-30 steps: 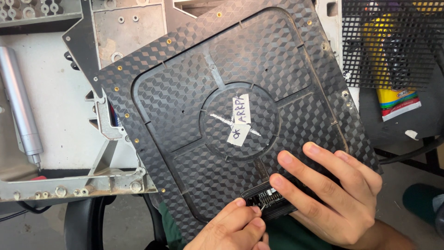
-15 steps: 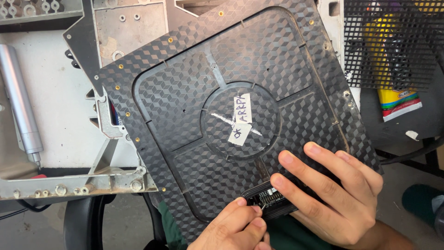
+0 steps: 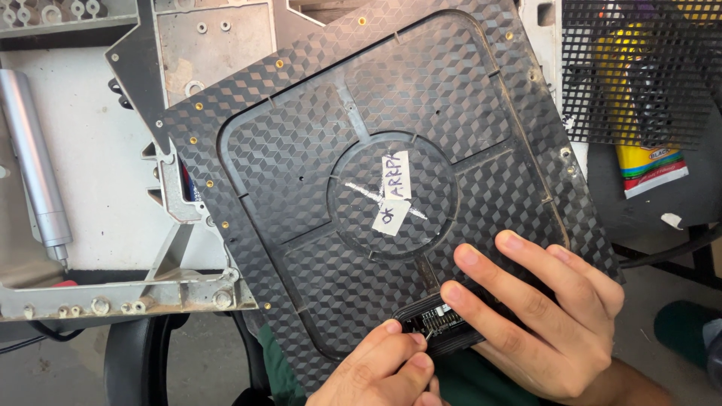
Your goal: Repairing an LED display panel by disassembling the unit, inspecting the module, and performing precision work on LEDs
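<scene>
Damage to the small connector strip is a risk, should the left hand (pinched closed on a thin tool barely seen) slip sideways. The strip lies at the near edge of the black patterned panel, pressed under the right hand, whose fingers are laid flat.

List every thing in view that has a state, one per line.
black patterned panel: lying flat, tilted, two paper labels on its centre
small black component: at the panel's lower edge, between both hands
right hand: fingers spread on the panel
left hand: pinched at the component
silver electric screwdriver: lying unused
</scene>
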